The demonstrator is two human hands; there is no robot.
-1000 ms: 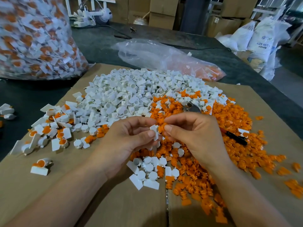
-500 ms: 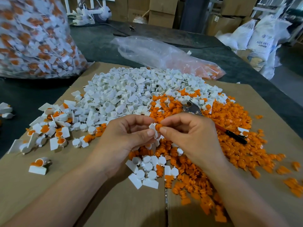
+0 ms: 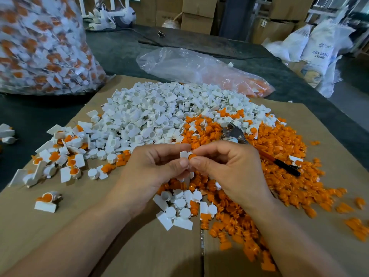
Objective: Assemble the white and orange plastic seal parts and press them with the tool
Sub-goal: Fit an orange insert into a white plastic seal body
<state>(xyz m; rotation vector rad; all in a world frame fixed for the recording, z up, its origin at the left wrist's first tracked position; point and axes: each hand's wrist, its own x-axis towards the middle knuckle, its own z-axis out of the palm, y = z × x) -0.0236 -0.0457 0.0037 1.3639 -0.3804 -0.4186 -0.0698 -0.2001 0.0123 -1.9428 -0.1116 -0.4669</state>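
Two hands are meeting above the cardboard sheet [image 3: 60,226] that is covering this part of the desk [image 3: 119,56]. The left hand [image 3: 153,170] is pinching a white seal part [image 3: 183,154] between thumb and curled fingers [image 3: 182,162]. The right hand [image 3: 229,168] is pinching an orange seal part [image 3: 192,156] with its fingers [image 3: 197,161] and holding it against the white one. Both parts are sitting in the air between the fingertips, just above the near edge of the orange pile [image 3: 279,156].

The pressing tool [image 3: 233,133] is lying on the orange pile just beyond the right hand, untouched. Its metal head is pointing toward the white pile [image 3: 151,112] and its dark handle [image 3: 287,166] is trailing off to the right.

A small cluster of white parts [image 3: 179,208] is lying under the wrists. Several assembled seals [image 3: 60,156] are lying scattered to the left, and one more [image 3: 47,200] is sitting apart, nearer the viewer.

A large clear bag of white and orange pieces [image 3: 40,47] is standing at the far left of the desk. A flatter clear bag holding orange parts [image 3: 199,68] is lying beyond the piles. Cartons [image 3: 197,15] and white sacks [image 3: 319,47] are filling the background.
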